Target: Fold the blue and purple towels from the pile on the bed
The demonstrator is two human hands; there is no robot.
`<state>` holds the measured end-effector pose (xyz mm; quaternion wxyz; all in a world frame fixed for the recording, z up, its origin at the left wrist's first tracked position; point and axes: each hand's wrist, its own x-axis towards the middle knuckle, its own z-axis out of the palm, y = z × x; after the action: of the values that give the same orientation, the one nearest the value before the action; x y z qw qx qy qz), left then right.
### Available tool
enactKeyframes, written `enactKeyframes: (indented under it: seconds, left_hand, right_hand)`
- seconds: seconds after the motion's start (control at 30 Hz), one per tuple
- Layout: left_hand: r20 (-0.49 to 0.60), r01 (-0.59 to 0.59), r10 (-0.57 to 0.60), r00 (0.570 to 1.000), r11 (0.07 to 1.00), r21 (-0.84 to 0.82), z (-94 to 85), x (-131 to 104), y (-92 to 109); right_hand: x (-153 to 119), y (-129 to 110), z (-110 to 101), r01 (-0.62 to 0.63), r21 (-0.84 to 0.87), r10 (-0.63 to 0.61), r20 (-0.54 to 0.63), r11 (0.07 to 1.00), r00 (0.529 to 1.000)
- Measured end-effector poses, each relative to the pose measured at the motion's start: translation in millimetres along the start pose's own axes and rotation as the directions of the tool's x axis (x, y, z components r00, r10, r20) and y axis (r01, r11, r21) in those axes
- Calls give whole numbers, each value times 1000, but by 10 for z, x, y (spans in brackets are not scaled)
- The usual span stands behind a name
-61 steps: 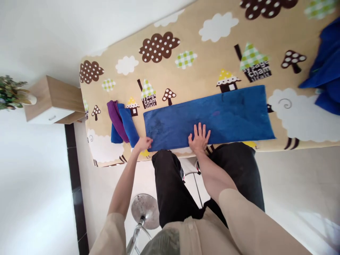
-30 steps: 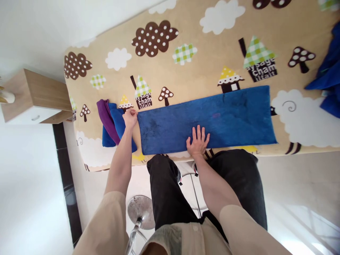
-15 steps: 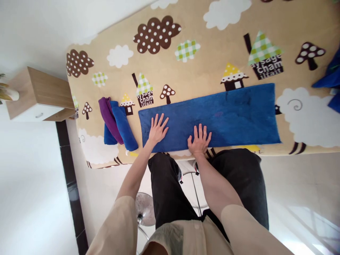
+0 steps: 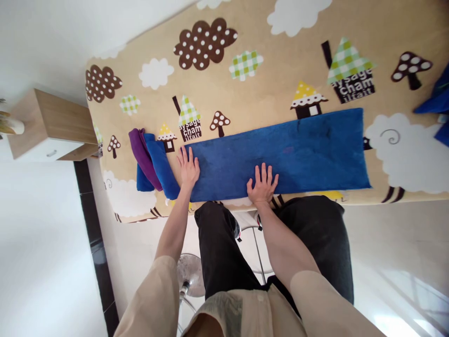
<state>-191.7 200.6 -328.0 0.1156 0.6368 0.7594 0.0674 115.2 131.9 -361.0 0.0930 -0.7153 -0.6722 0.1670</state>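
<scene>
Both hands lie flat with fingers spread, gripping nothing. The left hand (image 4: 188, 167) presses the left end of the long blue towel (image 4: 298, 150); the right hand (image 4: 262, 183) presses its near edge, just to the right. The towel stretches away to the right of both hands across the patterned bed (image 4: 266, 79). Just left of the left hand lie rolled towels (image 4: 152, 159), blue and purple.

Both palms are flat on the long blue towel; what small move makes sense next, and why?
Probably curl the left hand under the blue towel's left end to start a fold or roll: it lies flat, the right hand pins its near edge, and rolled towels sit alongside.
</scene>
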Motion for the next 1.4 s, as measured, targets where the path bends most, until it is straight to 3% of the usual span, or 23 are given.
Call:
enactKeyframes:
  seconds: [0.07, 0.13, 0.23, 0.33, 0.5, 0.73, 0.87, 1.07, 1.2, 1.4]
  left_hand:
    - [41, -105, 105, 994, 995, -5, 47, -271, 148]
    - [151, -226, 228, 962, 974, -32, 105, -545, 252]
    - [196, -234, 237, 952, 971, -41, 164, -789, 271]
    - [148, -170, 172, 974, 985, -24, 182, -813, 209]
    - [160, -181, 186, 969, 983, -43, 178, -742, 154]
    - [112, -102, 128, 985, 972, -211, 215, -697, 135]
    - [67, -98, 121, 990, 955, -281, 318, -680, 114]
    - [-12, -155, 159, 987, 936, -317, 393, -686, 58]
    - [-36, -192, 190, 981, 937, -293, 451, -677, 12]
    - [-16, -165, 167, 986, 944, -285, 471, -682, 12]
  right_hand:
    - [2, -4, -5, 0, -1, 0, 16, 1000, 1000]
    - [1, -7, -8, 0, -7, 0, 20, 1000, 1000]
    - [-8, -8, -12, 3, -17, -3, 8, 1000, 1000]
    - [-11, -5, -12, 9, -22, -9, 8, 1000, 1000]
    - [3, -36, -21, -13, -22, 13, 20, 1000, 1000]
    - [129, -123, -242, -33, -71, 44, 155, 997, 987]
    - [614, 169, -413, -171, -144, 184, 83, 975, 979]
    - [1596, 828, -741, -440, -147, 441, -31, 886, 897]
    - [1950, 1222, -792, -470, -156, 461, -88, 869, 883]
    - [2291, 1733, -850, -371, -197, 352, -123, 908, 928]
